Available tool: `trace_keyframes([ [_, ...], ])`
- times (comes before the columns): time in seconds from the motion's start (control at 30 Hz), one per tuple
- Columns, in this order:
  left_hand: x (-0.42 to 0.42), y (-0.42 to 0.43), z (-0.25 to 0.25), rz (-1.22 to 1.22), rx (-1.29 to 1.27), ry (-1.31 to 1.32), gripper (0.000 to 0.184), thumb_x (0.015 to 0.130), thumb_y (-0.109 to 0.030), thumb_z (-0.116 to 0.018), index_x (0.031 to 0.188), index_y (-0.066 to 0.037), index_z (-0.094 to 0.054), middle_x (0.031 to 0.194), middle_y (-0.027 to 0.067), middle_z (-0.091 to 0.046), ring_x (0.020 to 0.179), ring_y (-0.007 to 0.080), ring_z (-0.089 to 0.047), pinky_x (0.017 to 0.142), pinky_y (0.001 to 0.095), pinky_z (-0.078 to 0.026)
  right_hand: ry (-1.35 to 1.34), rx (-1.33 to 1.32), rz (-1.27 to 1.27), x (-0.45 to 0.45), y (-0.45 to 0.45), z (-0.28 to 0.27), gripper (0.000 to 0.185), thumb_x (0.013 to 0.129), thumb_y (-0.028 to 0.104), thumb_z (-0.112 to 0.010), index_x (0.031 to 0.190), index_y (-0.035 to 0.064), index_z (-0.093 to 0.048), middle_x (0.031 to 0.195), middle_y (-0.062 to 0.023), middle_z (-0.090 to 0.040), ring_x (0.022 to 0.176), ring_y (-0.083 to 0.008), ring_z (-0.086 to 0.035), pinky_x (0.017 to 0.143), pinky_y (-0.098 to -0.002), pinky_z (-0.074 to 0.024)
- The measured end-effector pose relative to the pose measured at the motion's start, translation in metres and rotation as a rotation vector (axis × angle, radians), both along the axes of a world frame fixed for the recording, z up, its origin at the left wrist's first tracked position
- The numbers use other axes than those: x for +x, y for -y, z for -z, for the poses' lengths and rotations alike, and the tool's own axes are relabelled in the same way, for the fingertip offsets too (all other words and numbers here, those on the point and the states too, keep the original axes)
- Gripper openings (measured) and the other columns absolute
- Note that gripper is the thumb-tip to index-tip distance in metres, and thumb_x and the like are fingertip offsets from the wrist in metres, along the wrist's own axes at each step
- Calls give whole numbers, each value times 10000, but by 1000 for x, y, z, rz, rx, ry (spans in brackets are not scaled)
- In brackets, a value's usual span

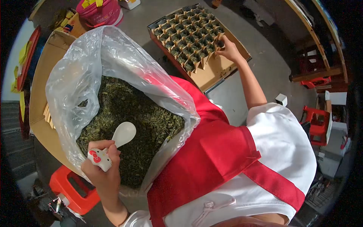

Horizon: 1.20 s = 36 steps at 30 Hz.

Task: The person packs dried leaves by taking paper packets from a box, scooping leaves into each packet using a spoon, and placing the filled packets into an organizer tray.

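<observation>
My left hand (pixel 104 164) grips a white spoon (pixel 124 134) whose handle end bears a white cat-face figure with a red bow. The spoon's bowl looks empty and hangs over dark green dried leaves (pixel 147 130) in a clear plastic bag (pixel 72 75). At the upper right, my right hand (pixel 228 50) pinches a small paper packet (pixel 220 41) at the edge of several rows of leaf-filled packets (pixel 189 34). These rows stand in a shallow cardboard tray (pixel 211 73), whose near end shows bare cardboard.
The bag sits in a cardboard box (pixel 38 109). Behind it is a pink bucket (pixel 100 13) with yellow items. Red plastic stools stand at lower left (pixel 73 189) and right (pixel 319 125). Wooden shelving (pixel 321 73) lines the right side, and a small white box (pixel 281 99) lies on the floor.
</observation>
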<state>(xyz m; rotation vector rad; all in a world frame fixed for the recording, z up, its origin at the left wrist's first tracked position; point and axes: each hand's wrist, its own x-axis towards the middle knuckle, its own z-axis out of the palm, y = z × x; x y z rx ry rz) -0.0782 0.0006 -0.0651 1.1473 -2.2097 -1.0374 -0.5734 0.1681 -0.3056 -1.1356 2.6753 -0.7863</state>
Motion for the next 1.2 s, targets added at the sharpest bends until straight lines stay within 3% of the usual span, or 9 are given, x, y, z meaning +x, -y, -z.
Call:
trace_keyframes([
  [0.4, -2, 7, 5, 215, -134, 236, 127, 858, -19, -648, 980, 7, -624, 821, 129, -642, 705, 224, -638, 647, 312, -498, 196, 88, 87, 18, -10, -17, 731, 702, 26, -807, 1312, 77, -407, 1319, -177, -547, 1254, -316, -519, 960, -408, -472],
  [0.43, -1, 9, 13, 262, -232, 248, 151, 850, -15, -647, 998, 0, -620, 839, 139, -640, 714, 255, -638, 652, 335, -505, 73, -16, 15, 21, -16, -18, 763, 648, 156, -868, 1267, 41, -435, 1239, -205, -596, 1165, -359, -577, 920, -432, -491],
  [0.57, -9, 23, 39, 454, -506, 183, 278, 801, -19, -658, 1063, -35, -563, 881, 157, -615, 829, 317, -625, 725, 398, -523, 59, -59, 7, 48, -1, -79, 529, 789, 116, -773, 1234, 47, -495, 1183, -178, -633, 1051, -273, -658, 846, -381, -550],
  [0.67, -21, 24, 49, 425, -273, 67, 161, 888, -45, -592, 1049, -26, -593, 838, 174, -640, 726, 335, -650, 646, 383, -521, 141, -318, -159, 82, 42, -140, 355, 887, 58, -666, 1211, 30, -525, 1144, -120, -648, 1009, -200, -667, 821, -307, -537],
  [0.73, -29, 22, 51, 377, 158, 6, 151, 925, -55, -563, 1066, -10, -592, 817, 112, -664, 660, 174, -664, 627, 309, -548, 150, -435, -295, 111, 76, -183, 338, 893, 58, -661, 1205, 26, -535, 1126, -98, -650, 1010, -172, -659, 832, -294, -530],
  [0.93, -32, 29, 75, 175, 716, -303, 214, 954, -60, -519, 1111, 78, -564, 887, 188, -661, 740, 223, -674, 713, 345, -594, 16, -715, -956, 168, 199, -266, 335, 920, 142, -642, 1232, 58, -554, 1094, -86, -672, 1043, -180, -651, 880, -328, -522],
  [1.03, -28, 27, 71, 113, 856, -401, 245, 961, -77, -516, 1136, 87, -560, 908, 199, -659, 783, 222, -673, 742, 339, -589, 130, -620, -1076, 210, 223, -304, 255, 921, 71, -636, 1150, -4, -553, 1047, -105, -674, 927, -150, -658, 815, -290, -528],
  [1.13, -25, 24, 51, 79, 880, -377, 238, 950, -77, -503, 1121, 71, -577, 879, 164, -656, 752, 195, -669, 717, 321, -581, -235, -525, -1474, 227, 298, -302, 200, 884, 106, -597, 1034, -14, -542, 888, -178, -638, 814, -317, -645, 738, -379, -506],
  [1.2, -18, 23, 41, 91, 841, -358, 261, 959, -106, -519, 1133, 82, -569, 887, 171, -662, 759, 194, -670, 721, 315, -579, -247, -337, -1598, 244, 339, -296, 162, 877, 111, -601, 964, -13, -543, 808, -178, -616, 760, -298, -629, 688, -376, -488],
])
